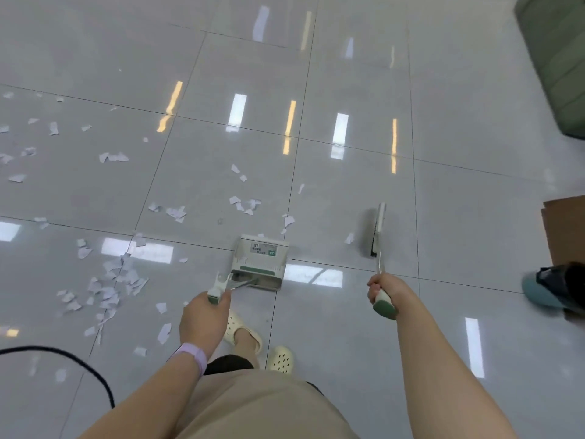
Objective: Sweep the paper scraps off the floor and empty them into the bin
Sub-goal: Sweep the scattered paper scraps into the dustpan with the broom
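Most scraps (107, 289) lay unswept on the floor (443, 201), left of the dustpan (259, 263). Left hand (202, 315) gripped its handle; right hand (380, 291) held the broom (377, 231). No bin showed.

Paper scraps (107, 283): small torn white pieces scattered flat on the glossy grey tile floor (443, 217), thickest at near left, thinner clusters at far left and centre, a few just beside the dustpan's far edge, one near the broom head. Dustpan (260, 261): white with green trim, long handle, label on top, sits on the floor at centre. Broom (377, 231): slim white head with dark bristles, metal shaft, green-tipped handle, right of dustpan, head low by the floor.
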`<state>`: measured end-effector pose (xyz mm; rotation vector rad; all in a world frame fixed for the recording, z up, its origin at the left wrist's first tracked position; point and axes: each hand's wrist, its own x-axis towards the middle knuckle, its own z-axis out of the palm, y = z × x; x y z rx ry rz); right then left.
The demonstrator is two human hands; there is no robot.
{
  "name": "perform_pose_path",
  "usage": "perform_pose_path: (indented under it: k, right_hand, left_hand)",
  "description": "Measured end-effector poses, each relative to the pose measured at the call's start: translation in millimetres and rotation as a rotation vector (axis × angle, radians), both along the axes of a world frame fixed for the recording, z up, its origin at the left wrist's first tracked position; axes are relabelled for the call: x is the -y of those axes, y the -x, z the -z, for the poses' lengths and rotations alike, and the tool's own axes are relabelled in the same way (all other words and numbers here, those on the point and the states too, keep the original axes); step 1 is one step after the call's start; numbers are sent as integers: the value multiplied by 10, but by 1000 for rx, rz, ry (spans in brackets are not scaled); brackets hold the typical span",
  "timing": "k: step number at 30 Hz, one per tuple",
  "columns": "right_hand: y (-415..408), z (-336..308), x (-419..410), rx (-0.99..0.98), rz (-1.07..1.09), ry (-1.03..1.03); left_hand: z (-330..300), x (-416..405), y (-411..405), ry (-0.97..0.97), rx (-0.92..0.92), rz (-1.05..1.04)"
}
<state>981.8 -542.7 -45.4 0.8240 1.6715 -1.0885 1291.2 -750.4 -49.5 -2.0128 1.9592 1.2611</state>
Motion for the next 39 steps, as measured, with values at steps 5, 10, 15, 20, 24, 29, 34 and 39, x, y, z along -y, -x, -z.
perform_pose_path:
  k: [5,10,15,20,24,29,34,39]
  right_hand:
    - [53,238,391,30,-269,-172]
    - [-400,357,1305,122,-732,-185]
    - [-644,216,2208,332,-756,15]
    - [-115,328,3218,468,-729,211]
    - [465,213,3652,710,-562,376]
    - [1091,-118,3660,660,-653,394]
    - [1468,-473,3511,543,-465,352]
    - [1686,-536,3480,298,-354,235]
  left_hand:
    - [12,472,134,-1,8,17]
    - [-8,819,98,-11,-21,-149]
    - [-85,1025,155,-38,-35,-348]
    - [-132,1079,353,-1,2,-616]
    - [-234,1056,738,51,29,-835]
    - [-260,974,1429,57,31,-909]
    - [-254,986,1814,91,7,-1013]
    - [-190,1022,2057,69,-32,-1092]
